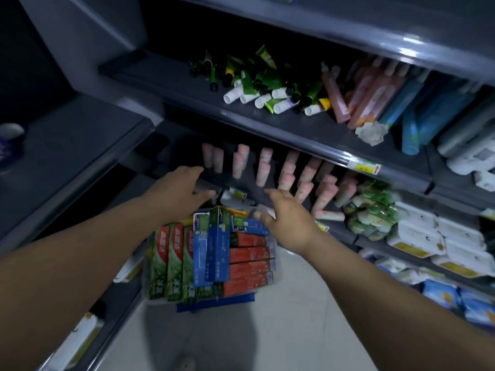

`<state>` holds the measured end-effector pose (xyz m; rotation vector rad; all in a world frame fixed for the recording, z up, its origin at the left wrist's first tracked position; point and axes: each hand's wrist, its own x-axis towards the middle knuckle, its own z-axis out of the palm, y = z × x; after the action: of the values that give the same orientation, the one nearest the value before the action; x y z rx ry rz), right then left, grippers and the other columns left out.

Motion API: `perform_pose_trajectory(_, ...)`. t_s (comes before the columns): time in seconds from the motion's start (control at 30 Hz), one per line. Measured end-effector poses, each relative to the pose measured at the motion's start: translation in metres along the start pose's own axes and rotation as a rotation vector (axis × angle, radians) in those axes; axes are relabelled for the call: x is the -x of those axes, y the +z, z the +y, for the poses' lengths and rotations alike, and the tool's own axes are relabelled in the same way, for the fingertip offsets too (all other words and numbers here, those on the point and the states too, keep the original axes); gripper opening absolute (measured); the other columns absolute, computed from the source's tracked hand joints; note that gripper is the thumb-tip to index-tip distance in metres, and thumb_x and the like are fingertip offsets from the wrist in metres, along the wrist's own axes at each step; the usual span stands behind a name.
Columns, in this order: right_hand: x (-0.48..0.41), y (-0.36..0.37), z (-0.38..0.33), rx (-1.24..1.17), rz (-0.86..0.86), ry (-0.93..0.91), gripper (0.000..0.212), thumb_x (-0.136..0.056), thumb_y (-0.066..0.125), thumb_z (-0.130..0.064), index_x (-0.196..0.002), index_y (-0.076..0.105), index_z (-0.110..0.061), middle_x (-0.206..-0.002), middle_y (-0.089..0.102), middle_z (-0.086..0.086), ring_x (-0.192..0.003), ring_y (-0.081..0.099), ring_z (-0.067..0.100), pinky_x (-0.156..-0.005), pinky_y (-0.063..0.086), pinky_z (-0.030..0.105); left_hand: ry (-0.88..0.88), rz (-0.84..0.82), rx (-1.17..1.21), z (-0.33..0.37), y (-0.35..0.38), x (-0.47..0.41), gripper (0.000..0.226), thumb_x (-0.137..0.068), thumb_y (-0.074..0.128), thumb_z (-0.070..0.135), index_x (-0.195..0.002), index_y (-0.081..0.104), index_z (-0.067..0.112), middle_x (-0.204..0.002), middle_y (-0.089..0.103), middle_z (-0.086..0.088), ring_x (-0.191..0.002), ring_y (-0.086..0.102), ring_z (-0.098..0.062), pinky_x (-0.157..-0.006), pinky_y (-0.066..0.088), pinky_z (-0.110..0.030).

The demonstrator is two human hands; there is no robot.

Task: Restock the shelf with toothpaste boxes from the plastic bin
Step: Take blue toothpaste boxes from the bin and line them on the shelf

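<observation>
Fingers of left hand — straight, spread, holding nothing — lie at the front edge of the shelf; contact unclear. Right hand: fingers likewise extended and empty, above the plastic bin. Toothpaste boxes: green, blue and red, packed in the bin on the floor. Pink tubes: standing on the shelf.

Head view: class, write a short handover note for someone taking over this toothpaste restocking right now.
Left hand: open, at the shelf edge, holding nothing.
Right hand: open above the bin, holding nothing.
Toothpaste boxes, green, blue and red, fill the bin on the floor.
Done: no toothpaste box visible on the shelf, which holds pink tubes.
Left: pick up boxes and shelve them.
</observation>
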<state>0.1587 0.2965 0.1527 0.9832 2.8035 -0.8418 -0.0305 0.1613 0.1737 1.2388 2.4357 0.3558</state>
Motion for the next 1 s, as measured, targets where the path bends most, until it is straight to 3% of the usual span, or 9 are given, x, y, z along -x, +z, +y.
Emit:
perform_pose_trajectory(0.1,-0.004,0.027,0.001,-0.072,-0.048,0.093,0.061,-0.098,0.053,-0.036,-0.15,0.027,-0.016,-0.152,0.034,0.009,-0.131,0.044,0.028,-0.101,0.039,0.035,-0.084,-0.076,0.06,-0.018,0.02,-0.001,0.062,-0.093,0.053,0.044,-0.144,0.034,0.014,-0.142,0.042,-0.01,-0.123,0.047,-0.025,-0.096,0.04,-0.031)
perform_pose_trajectory(0.23,-0.017,0.074,-0.002,-0.178,-0.117,0.251,0.063,-0.096,0.055,-0.039,-0.149,0.031,-0.015,-0.146,0.046,0.012,-0.127,0.05,0.029,-0.091,0.042,0.03,-0.2,-0.218,0.096,-0.052,0.053,-0.01,0.057,-0.091,0.056,0.042,-0.138,0.039,0.015,-0.116,0.057,-0.005,-0.096,0.059,-0.021,-0.082,0.05,-0.033)
perform_pose_trajectory(0.33,-0.025,0.111,-0.004,-0.238,-0.156,0.353,0.062,-0.094,0.058,-0.042,-0.145,0.037,-0.015,-0.137,0.054,0.011,-0.118,0.055,0.028,-0.082,0.041,0.027,-0.236,-0.278,0.151,-0.073,0.083,-0.017,0.027,-0.09,0.058,0.04,-0.108,0.052,0.02,-0.095,0.061,0.004,-0.083,0.06,-0.015,-0.073,0.05,-0.029)
perform_pose_trajectory(0.4,-0.029,0.134,-0.005,-0.305,-0.169,0.39,0.059,-0.093,0.06,-0.04,-0.142,0.041,-0.015,-0.134,0.057,0.008,-0.115,0.057,0.026,-0.083,0.044,0.027,-0.265,-0.325,0.188,-0.085,0.104,-0.021,0.025,-0.089,0.061,0.04,-0.103,0.051,0.022,-0.088,0.061,0.004,-0.079,0.061,-0.015,-0.07,0.053,-0.029)
perform_pose_trajectory(0.6,-0.039,0.173,-0.007,-0.421,-0.153,0.475,0.042,-0.092,0.064,-0.034,-0.126,0.051,-0.014,-0.12,0.063,0.006,-0.103,0.06,0.021,-0.076,0.042,0.026,-0.361,-0.439,0.438,-0.105,0.153,-0.033,0.04,-0.088,0.063,0.037,-0.123,0.057,0.018,-0.114,0.063,-0.003,-0.096,0.061,-0.022,-0.084,0.051,-0.032)
perform_pose_trajectory(0.7,-0.047,0.189,-0.007,-0.443,-0.164,0.509,0.05,-0.089,0.067,-0.036,-0.128,0.049,-0.011,-0.124,0.061,0.007,-0.109,0.061,0.024,-0.083,0.051,0.033,-0.428,-0.486,0.556,-0.106,0.173,-0.035,0.041,-0.091,0.061,0.033,-0.127,0.055,0.014,-0.118,0.061,-0.004,-0.099,0.057,-0.021,-0.085,0.046,-0.028)
perform_pose_trajectory(0.8,-0.054,0.201,-0.006,-0.473,-0.127,0.559,0.057,-0.083,0.073,-0.038,-0.127,0.05,-0.009,-0.123,0.061,0.008,-0.107,0.063,0.025,-0.089,0.055,0.042,-0.507,-0.506,0.628,-0.111,0.189,-0.036,0.055,-0.088,0.063,0.038,-0.135,0.048,0.014,-0.13,0.057,-0.007,-0.108,0.056,-0.026,-0.092,0.047,-0.035)
perform_pose_trajectory(0.9,-0.058,0.207,-0.003,-0.483,-0.099,0.583,0.057,-0.081,0.076,-0.035,-0.125,0.051,-0.008,-0.123,0.062,0.009,-0.107,0.063,0.025,-0.09,0.054,0.042,-0.565,-0.492,0.738,-0.112,0.199,-0.038,0.046,-0.089,0.064,0.028,-0.131,0.052,0.014,-0.123,0.061,-0.01,-0.106,0.059,-0.029,-0.096,0.048,-0.043)
perform_pose_trajectory(1.0,-0.061,0.207,-0.001,-0.461,-0.107,0.581,0.06,-0.081,0.076,-0.035,-0.128,0.05,-0.008,-0.125,0.059,0.009,-0.109,0.061,0.025,-0.091,0.054,0.039,-0.658,-0.486,0.873,-0.112,0.203,-0.041,0.042,-0.088,0.067,0.022,-0.126,0.055,0.012,-0.122,0.062,-0.011,-0.106,0.06,-0.029,-0.092,0.051,-0.04)
